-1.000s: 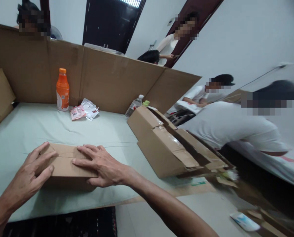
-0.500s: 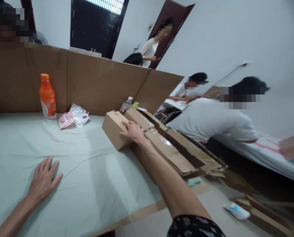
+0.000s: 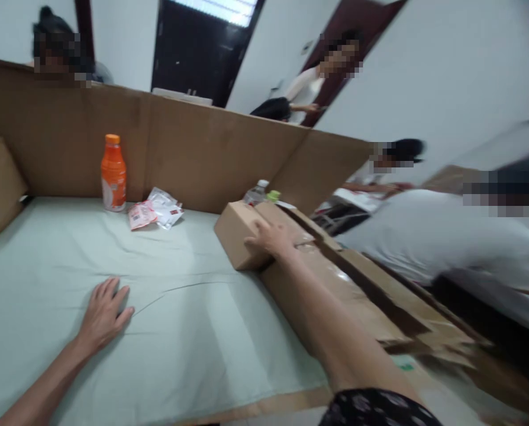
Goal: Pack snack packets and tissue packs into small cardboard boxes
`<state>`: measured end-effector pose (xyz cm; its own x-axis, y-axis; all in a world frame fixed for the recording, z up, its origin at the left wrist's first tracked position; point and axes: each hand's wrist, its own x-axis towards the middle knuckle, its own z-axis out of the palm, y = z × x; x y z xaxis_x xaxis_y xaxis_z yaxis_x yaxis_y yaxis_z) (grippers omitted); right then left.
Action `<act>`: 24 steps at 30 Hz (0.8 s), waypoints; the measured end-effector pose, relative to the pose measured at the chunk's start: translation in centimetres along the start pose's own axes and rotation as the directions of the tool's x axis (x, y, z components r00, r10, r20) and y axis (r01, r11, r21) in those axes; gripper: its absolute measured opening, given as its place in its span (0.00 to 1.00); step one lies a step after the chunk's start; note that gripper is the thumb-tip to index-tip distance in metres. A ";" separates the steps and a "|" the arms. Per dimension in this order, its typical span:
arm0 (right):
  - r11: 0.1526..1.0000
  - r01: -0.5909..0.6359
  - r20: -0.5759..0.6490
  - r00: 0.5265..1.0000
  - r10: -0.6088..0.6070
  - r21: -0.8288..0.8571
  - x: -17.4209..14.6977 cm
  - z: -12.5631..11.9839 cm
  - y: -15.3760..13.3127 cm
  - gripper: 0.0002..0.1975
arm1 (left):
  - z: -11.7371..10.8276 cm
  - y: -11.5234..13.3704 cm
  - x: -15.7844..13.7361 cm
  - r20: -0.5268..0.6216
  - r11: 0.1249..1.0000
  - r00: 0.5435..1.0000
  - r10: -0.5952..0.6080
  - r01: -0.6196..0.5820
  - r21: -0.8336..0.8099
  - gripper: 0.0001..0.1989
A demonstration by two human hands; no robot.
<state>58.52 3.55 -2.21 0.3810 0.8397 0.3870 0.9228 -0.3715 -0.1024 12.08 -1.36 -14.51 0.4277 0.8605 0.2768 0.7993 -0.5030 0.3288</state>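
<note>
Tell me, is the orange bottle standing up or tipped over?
Standing up: the orange bottle has its cap at the top and its bottom on the green cloth.

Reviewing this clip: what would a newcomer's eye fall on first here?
Probably the bright orange bottle, upright at the back of the pale green cloth, in front of the cardboard wall. Next, the right hand on a small box at the cloth's right side, while the left hand lies spread on the cloth, nearer the camera.
</note>
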 end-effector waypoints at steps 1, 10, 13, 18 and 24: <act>1.000 0.015 -0.010 1.000 -0.015 -0.006 -0.7 -0.2 -0.6 0.25 | -0.1 0.4 -0.2 0.018 1.000 1.000 -0.017 0.018 -0.006 0.20; 0.823 0.559 0.190 0.801 -0.567 0.101 -12.9 6.7 -13.4 0.21 | -2.9 -0.3 -0.8 -0.060 0.974 0.977 -0.202 0.194 -0.119 0.34; 0.752 0.603 0.245 0.712 -0.658 0.267 -18.0 9.8 -17.6 0.22 | -7.3 -4.2 0.0 -0.221 0.954 0.931 -0.292 0.269 -0.130 0.38; 0.691 0.631 0.020 0.733 -0.679 0.352 -21.3 12.6 -19.0 0.23 | -16.2 -13.5 2.7 -0.508 0.851 0.694 -0.511 0.492 -0.185 0.55; 0.696 0.638 -0.021 0.742 -0.670 0.329 -21.6 13.7 -17.9 0.25 | -20.8 -21.9 8.6 -0.647 0.699 0.398 -0.650 0.647 -0.305 0.65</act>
<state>34.58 -2.56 -21.27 -0.3370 0.8636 0.3750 0.9046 0.4074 -0.1254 -10.55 15.37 -0.57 -0.6225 0.6179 0.4803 0.7068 0.1802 0.6841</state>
